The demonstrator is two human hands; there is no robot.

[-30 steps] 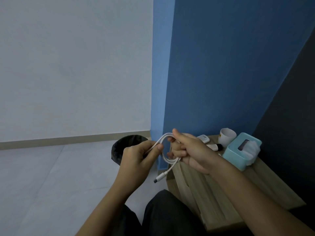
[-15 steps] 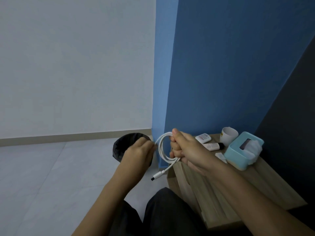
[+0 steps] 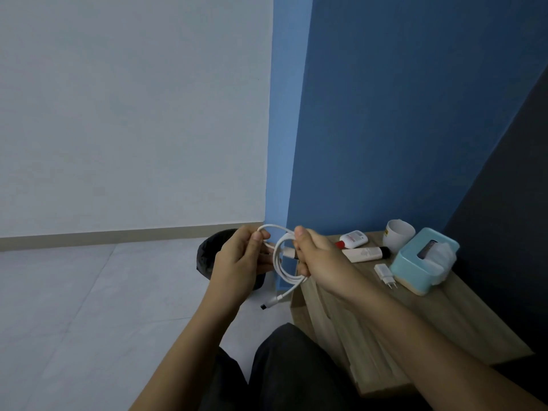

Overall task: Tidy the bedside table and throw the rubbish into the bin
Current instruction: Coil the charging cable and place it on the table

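A white charging cable (image 3: 280, 269) is coiled in loops in front of me, its plug end dangling below. My right hand (image 3: 320, 259) grips the coil. My left hand (image 3: 241, 259) pinches a strand of the cable at the top of the loop. Behind my left hand a black bin (image 3: 207, 253) with a dark liner stands on the floor, mostly hidden. The wooden bedside table (image 3: 415, 321) is to the right, bearing a white cup (image 3: 398, 234), two white tubes (image 3: 366, 253) (image 3: 354, 238), a white plug adapter (image 3: 384, 274) and a teal tissue box (image 3: 421, 262).
A blue wall rises behind the table and a dark panel runs along its right side. Pale floor tiles spread to the left below a white wall with a skirting board. My dark-trousered knee (image 3: 284, 369) is low in the middle.
My left hand has moved up to the top of the loop and pinched a strand there. The coil has gained a turn, and the view has shifted slightly left.
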